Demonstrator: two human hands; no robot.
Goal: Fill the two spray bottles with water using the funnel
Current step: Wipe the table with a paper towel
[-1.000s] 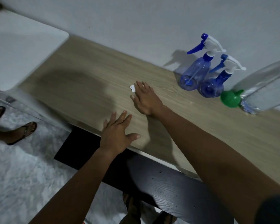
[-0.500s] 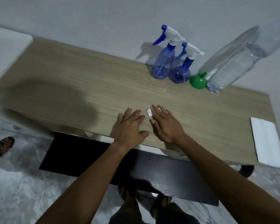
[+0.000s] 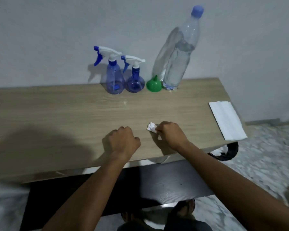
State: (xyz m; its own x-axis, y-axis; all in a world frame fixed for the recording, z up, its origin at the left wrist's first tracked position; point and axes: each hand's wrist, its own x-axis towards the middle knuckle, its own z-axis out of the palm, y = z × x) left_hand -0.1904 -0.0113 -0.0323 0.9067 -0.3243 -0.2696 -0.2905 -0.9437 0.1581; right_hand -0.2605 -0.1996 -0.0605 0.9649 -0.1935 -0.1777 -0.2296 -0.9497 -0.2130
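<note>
Two blue spray bottles stand against the wall at the back of the wooden table: a taller one and a rounder one to its right, both with white trigger heads. A green funnel lies mouth-down beside them. A tall clear water bottle with a blue cap stands right of the funnel. My left hand rests on the table near the front edge, fingers curled, holding nothing. My right hand pinches a small crumpled white paper scrap on the table.
A folded white paper towel lies at the table's right edge. A dark lower shelf juts out under the table front. A dark bag sits on the floor at the right.
Both hands went from flat on the table to curled. My right hand has gathered the white scrap into its fingers. The view has swung so the bottles stand upright in frame.
</note>
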